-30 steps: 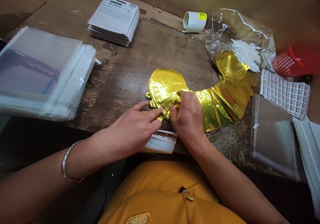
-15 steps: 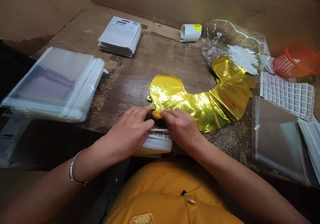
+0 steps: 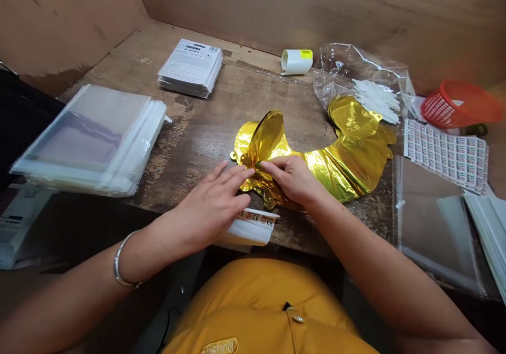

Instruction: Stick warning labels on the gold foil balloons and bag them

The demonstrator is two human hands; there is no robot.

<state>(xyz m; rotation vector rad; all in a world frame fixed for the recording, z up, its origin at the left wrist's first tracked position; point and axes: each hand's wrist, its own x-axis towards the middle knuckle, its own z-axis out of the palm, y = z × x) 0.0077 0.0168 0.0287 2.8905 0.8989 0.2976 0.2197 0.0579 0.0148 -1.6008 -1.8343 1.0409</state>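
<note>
A stack of gold foil balloons (image 3: 348,159), flat and curved, lies on the table in front of me. My right hand (image 3: 291,181) pinches the top foil between thumb and fingers near the left end, where the sheet is lifted and folded upward. My left hand (image 3: 217,202) is open, its fingers stretched towards the lower left edge of the foil; contact at the fingertips is hard to make out. Below the hands, at the table's front edge, sits a white roll of labels with CE marks (image 3: 253,230), partly covered by my left hand.
Clear plastic sleeves (image 3: 90,137) are piled at left, printed cards (image 3: 192,66) behind. A white roll (image 3: 297,61), a clear bag with white pieces (image 3: 375,98) and a red basket (image 3: 458,103) stand at the back right. Sticker sheets (image 3: 446,151) and another sleeve (image 3: 430,211) lie at right.
The balloon's left end was flat and is now lifted and folded up by my right hand. My left hand's fingers have straightened away from the foil tab.
</note>
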